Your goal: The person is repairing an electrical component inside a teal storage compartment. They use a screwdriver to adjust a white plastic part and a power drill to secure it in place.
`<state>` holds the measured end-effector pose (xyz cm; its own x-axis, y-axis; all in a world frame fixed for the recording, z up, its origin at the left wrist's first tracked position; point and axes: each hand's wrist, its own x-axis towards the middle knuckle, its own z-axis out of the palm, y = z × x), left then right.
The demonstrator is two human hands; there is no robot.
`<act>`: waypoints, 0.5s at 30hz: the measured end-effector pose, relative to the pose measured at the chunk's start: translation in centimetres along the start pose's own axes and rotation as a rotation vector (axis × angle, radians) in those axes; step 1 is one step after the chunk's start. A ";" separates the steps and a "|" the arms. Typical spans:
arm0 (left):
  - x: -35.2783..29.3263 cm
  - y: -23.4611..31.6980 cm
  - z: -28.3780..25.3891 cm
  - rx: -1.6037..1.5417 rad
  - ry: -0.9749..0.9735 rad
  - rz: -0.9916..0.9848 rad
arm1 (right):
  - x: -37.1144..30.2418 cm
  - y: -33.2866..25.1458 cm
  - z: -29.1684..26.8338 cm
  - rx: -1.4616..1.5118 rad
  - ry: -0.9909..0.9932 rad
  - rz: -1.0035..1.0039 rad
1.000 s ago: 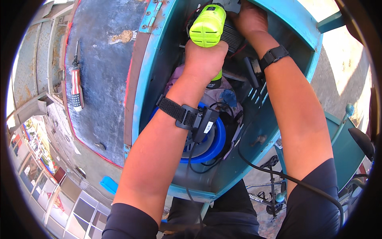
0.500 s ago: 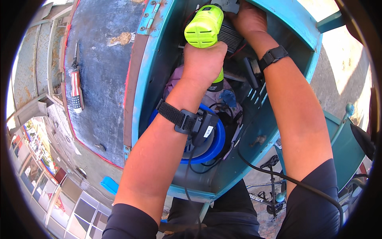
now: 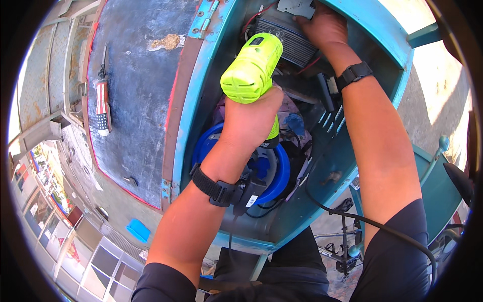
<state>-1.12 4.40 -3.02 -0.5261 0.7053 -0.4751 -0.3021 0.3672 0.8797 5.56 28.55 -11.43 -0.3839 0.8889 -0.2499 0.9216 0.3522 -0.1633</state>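
Observation:
My left hand (image 3: 254, 113) is wrapped round the grip of a bright green cordless drill (image 3: 251, 68). Its front end points up and away, over a finned metal box (image 3: 284, 43) inside the teal metal box (image 3: 347, 143). My right hand (image 3: 326, 27) reaches to the far right inside wall, its thumb beside a pale metal plate (image 3: 297, 7). The other fingers of that hand are mostly hidden, so a grip on the plate cannot be made out. Below the drill are a blue round container (image 3: 276, 189) and a crumpled pinkish cloth (image 3: 288, 106).
The box's hinged lid (image 3: 136, 90) lies folded out to the left, with a flag-patterned screwdriver (image 3: 102, 108) on it. A black cable (image 3: 352, 216) runs along my right arm. Behind the box's near right edge stands a bicycle (image 3: 344, 236). A blue object (image 3: 138, 230) lies lower left.
The drill in my left hand has drawn back toward me and left, uncovering more of the finned box. My right hand stays by the metal plate. The view has shifted slightly.

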 end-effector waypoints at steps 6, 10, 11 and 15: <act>-1.3 1.6 -0.8 0.068 -0.036 0.026 | 0.3 0.7 1.1 -0.018 0.080 -0.015; -1.3 1.1 -1.5 0.052 -0.037 0.058 | 0.2 0.2 0.5 0.005 0.024 -0.004; -1.2 1.0 -1.6 0.050 -0.041 0.080 | 0.1 0.2 0.3 0.000 0.025 -0.002; -0.8 0.4 -1.5 0.024 -0.022 0.078 | 0.4 0.8 1.1 0.019 0.111 -0.069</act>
<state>-2.02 3.10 -2.33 -0.5294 0.7458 -0.4044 -0.2413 0.3247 0.9145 6.10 28.83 -12.69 -0.4367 0.8901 -0.1308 0.8916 0.4087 -0.1951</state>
